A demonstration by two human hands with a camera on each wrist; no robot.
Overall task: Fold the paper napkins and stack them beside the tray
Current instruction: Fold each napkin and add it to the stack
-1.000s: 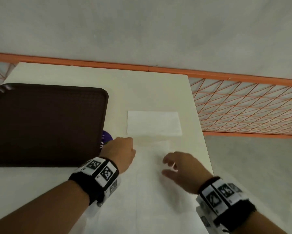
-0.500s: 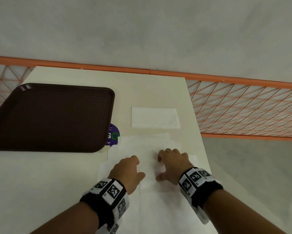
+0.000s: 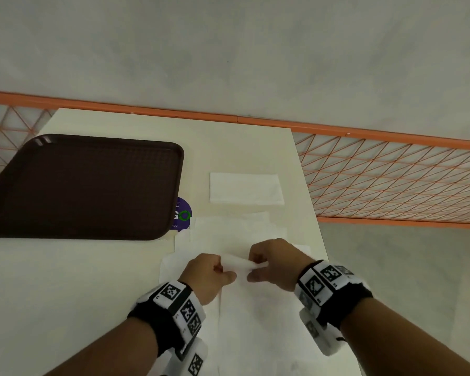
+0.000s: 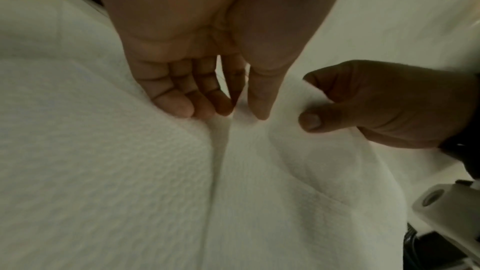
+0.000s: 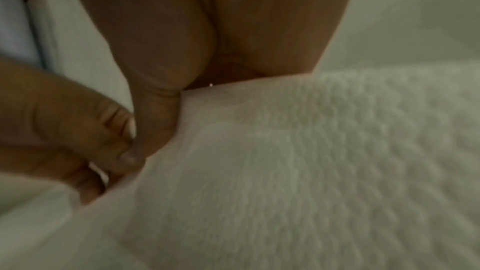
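Several unfolded white paper napkins [image 3: 233, 232] lie overlapped on the cream table [image 3: 65, 280], right of the dark brown tray [image 3: 81, 185]. One folded napkin [image 3: 246, 188] rests flat beyond them, beside the tray. My left hand [image 3: 209, 272] and right hand [image 3: 271, 263] meet over the pile and each pinches the raised edge of the top napkin [image 3: 237, 263] between thumb and fingers. The left wrist view shows my left hand [image 4: 233, 108] gathering the embossed napkin [image 4: 116, 171] into a ridge. In the right wrist view my right thumb and a finger nip the napkin [image 5: 285, 161].
A purple round sticker [image 3: 183, 214] shows at the tray's near right corner. The table's right edge [image 3: 313, 213] drops to a grey floor, with an orange mesh railing [image 3: 391, 180] behind. A grey wall stands past the table.
Both hands drew back toward me from near the folded napkin, came together over the pile, and now pinch up the top napkin's edge, which lay flat before.
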